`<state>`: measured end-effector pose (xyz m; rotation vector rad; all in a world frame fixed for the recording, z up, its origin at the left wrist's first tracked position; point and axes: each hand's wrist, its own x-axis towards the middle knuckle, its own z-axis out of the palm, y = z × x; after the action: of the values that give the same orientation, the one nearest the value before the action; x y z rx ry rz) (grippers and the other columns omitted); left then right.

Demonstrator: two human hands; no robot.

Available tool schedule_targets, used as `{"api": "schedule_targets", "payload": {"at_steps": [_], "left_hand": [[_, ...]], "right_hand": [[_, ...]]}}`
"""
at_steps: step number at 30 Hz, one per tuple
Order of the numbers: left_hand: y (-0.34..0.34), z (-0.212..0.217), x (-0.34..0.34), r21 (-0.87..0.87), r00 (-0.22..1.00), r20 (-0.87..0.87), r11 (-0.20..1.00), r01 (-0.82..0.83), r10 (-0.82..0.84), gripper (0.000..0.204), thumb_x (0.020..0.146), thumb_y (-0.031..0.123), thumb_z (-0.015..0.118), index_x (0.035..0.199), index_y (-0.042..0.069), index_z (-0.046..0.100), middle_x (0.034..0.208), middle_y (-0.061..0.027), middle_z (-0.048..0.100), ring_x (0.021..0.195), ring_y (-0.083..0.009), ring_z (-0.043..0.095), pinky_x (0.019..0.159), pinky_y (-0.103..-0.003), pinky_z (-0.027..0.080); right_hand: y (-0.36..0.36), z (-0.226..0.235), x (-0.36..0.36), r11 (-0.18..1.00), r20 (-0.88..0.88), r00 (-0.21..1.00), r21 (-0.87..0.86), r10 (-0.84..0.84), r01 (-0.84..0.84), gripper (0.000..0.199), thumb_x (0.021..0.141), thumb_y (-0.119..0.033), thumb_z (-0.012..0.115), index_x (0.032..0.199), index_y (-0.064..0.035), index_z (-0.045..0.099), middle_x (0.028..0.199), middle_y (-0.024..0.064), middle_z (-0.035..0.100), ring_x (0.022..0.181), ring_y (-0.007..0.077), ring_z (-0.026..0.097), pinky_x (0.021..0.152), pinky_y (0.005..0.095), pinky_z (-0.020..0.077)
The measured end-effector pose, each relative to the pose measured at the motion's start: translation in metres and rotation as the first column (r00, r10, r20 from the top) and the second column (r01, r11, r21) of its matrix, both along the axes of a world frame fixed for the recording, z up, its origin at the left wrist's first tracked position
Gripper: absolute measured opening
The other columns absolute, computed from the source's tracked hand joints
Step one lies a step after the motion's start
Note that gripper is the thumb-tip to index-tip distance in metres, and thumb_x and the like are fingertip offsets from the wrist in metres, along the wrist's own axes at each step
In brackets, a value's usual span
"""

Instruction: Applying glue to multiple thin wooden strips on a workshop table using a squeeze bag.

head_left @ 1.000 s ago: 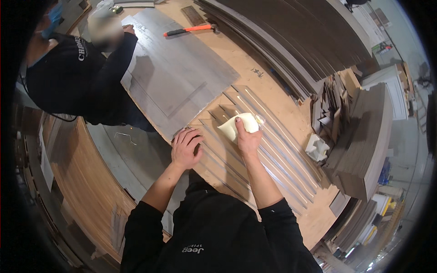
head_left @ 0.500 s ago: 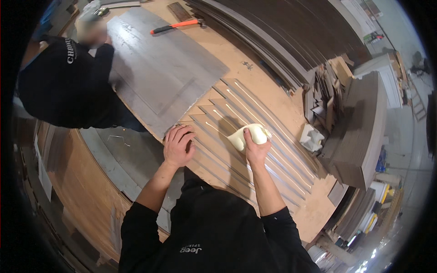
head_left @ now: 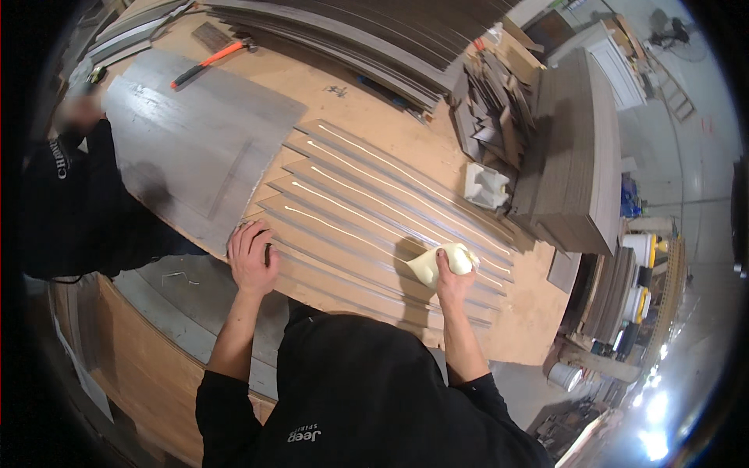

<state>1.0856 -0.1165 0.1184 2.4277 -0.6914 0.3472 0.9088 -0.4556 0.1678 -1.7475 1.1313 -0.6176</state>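
At centre frame: wood strips (head_left: 374,218) lie fanned on the table (head_left: 538,312).
Right grip: my right hand (head_left: 451,274) is clamped on a cream squeeze bag (head_left: 437,264), its tip pointing left onto the strips.
Left grip: my left hand (head_left: 253,257) presses flat, fingers spread, on the strips' lower-left ends.

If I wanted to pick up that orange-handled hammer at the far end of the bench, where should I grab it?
Grip the hammer around the middle of its long orange handle, coming down from above. It lies flat on the bench with bare wood on both sides, its dark head at the far end.
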Motion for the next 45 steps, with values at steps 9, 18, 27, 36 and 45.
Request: {"api": "schedule_targets", "payload": {"at_steps": [9, 18, 27, 36, 45], "left_hand": [[-0.003, -0.004, -0.003, 0.038, 1.000, -0.019, 0.999, 0.007, -0.007, 0.033, 0.082, 0.011, 0.060, 0.115, 0.008, 0.064, 0.130, -0.0118, 0.059, 0.126, -0.0357, 0.050, 0.111, -0.051, 0.034], [-0.003, -0.008, -0.008, 0.096, 0.996, -0.085, 0.995, -0.003, 0.011, 0.033, 0.086, 0.013, 0.059, 0.117, 0.006, 0.062, 0.135, -0.0100, 0.056, 0.132, -0.0355, 0.045, 0.113, -0.050, 0.030], [-0.004, -0.007, -0.007, 0.090, 0.999, -0.052, 0.996, 0.019, -0.015, 0.031, 0.088, 0.013, 0.058, 0.118, 0.005, 0.061, 0.135, -0.0120, 0.056, 0.130, -0.0361, 0.046, 0.112, -0.050, 0.031], [0.000, -0.012, -0.006, 0.112, 0.999, -0.046, 0.993, 0.020, -0.015, 0.032, 0.089, 0.014, 0.057, 0.119, 0.004, 0.060, 0.135, -0.0132, 0.055, 0.130, -0.0366, 0.045, 0.113, -0.052, 0.030], [-0.006, -0.007, -0.009, 0.119, 0.994, -0.111, 0.993, -0.005, 0.019, 0.053, 0.086, 0.016, 0.060, 0.137, 0.004, 0.049, 0.139, -0.0136, 0.052, 0.133, -0.0367, 0.040, 0.114, -0.051, 0.026]], "right_hand": [[-0.044, 0.006, -0.077, 0.973, 0.050, 0.980, -0.120, -0.191, 0.196, 0.024, 0.084, -0.010, 0.080, 0.098, 0.0012, 0.065, 0.095, 0.0077, 0.069, 0.086, 0.0154, 0.065, 0.079, 0.0301, 0.0521], [-0.085, 0.003, -0.154, 0.885, 0.015, 0.949, -0.359, -0.313, 0.298, 0.035, 0.084, -0.012, 0.081, 0.108, 0.0048, 0.062, 0.104, 0.0089, 0.064, 0.097, 0.0179, 0.060, 0.088, 0.0333, 0.0486], [-0.110, -0.003, -0.197, 0.806, 0.089, 0.875, -0.354, -0.475, 0.474, 0.036, 0.085, -0.016, 0.080, 0.109, 0.0061, 0.064, 0.109, 0.0095, 0.063, 0.100, 0.0197, 0.060, 0.091, 0.0335, 0.0481], [-0.122, -0.025, -0.223, 0.712, 0.000, 0.814, -0.484, -0.581, 0.509, 0.048, 0.089, -0.024, 0.076, 0.124, 0.0036, 0.057, 0.110, 0.0099, 0.064, 0.101, 0.0205, 0.062, 0.085, 0.0365, 0.0514], [-0.042, 0.038, -0.167, 0.701, 0.732, 0.322, 0.675, -0.600, -0.228, 0.065, 0.094, -0.067, 0.046, 0.133, -0.0175, 0.060, 0.124, 0.0101, 0.063, 0.117, 0.0297, 0.057, 0.081, 0.0441, 0.0571]]}}
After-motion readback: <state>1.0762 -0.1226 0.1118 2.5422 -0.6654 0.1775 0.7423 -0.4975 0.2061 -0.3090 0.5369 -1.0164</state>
